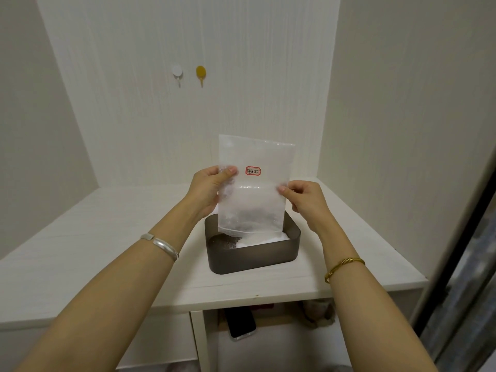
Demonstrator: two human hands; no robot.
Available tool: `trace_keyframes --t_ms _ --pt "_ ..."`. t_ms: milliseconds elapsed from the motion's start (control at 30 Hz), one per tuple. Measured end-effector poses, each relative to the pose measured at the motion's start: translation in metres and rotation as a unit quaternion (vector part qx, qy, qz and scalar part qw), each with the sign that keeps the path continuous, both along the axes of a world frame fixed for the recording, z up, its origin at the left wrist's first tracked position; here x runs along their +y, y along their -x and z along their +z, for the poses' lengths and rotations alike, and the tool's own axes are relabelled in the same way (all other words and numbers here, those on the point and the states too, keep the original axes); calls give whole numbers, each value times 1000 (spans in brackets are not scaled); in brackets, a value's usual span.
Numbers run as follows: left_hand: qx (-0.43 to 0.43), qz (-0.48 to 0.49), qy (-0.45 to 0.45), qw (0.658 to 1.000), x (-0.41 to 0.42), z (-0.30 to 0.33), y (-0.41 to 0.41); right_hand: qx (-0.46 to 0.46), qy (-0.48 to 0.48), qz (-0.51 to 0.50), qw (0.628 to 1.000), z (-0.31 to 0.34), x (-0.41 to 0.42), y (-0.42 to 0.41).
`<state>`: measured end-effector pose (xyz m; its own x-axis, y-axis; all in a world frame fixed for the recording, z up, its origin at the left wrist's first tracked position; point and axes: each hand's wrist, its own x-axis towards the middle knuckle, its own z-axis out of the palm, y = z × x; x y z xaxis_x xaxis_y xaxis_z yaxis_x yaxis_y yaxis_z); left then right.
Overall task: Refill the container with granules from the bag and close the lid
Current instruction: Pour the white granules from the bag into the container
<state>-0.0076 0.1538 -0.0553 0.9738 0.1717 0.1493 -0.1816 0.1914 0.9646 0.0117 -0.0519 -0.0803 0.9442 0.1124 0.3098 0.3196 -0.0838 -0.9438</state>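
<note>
A clear plastic bag [255,183] with a small red label is held upside down, its mouth inside a dark brown rectangular container [252,256] on the white shelf. White granules [264,239] lie heaped in the right part of the container; the left part of its floor shows dark. My left hand [212,187] pinches the bag's left edge and my right hand [306,202] pinches its right edge. No lid is in view.
The white shelf [107,237] sits in a white alcove with walls on the left, back and right. Two hooks [189,73] hang on the back wall. A phone [240,324] lies in a compartment below. A dark door frame [456,277] stands at the right.
</note>
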Motion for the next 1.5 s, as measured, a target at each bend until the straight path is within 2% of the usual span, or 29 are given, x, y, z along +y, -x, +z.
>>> trace_keyframes --t_ms 167,333,567,733,1000,1100,1233,1400,1500 --pt "-13 -13 -8 1000 -5 1 1 -28 -14 -49 998 0 5 -2" --pt "-6 -2 -5 1000 -3 3 1 -20 6 6 1000 -4 0 -3" --pt "3 -6 -4 1000 -6 -1 1 -13 -27 -42 999 1 3 -3" --pt "2 3 9 1000 -3 1 1 -26 -4 4 1000 3 -2 -3" --pt "-17 2 6 1000 -3 3 3 -66 -35 -16 997 21 3 -4" --pt "-25 8 20 999 -2 3 2 -70 -12 -12 997 22 3 -5" --pt "-24 11 12 1000 -1 2 2 -71 -20 -17 997 20 3 -5" --pt "-22 8 -45 999 -3 -1 2 -68 -52 -72 994 18 7 -6" --pt "-27 10 -38 999 -5 0 2 -67 -54 -69 994 17 7 -6"
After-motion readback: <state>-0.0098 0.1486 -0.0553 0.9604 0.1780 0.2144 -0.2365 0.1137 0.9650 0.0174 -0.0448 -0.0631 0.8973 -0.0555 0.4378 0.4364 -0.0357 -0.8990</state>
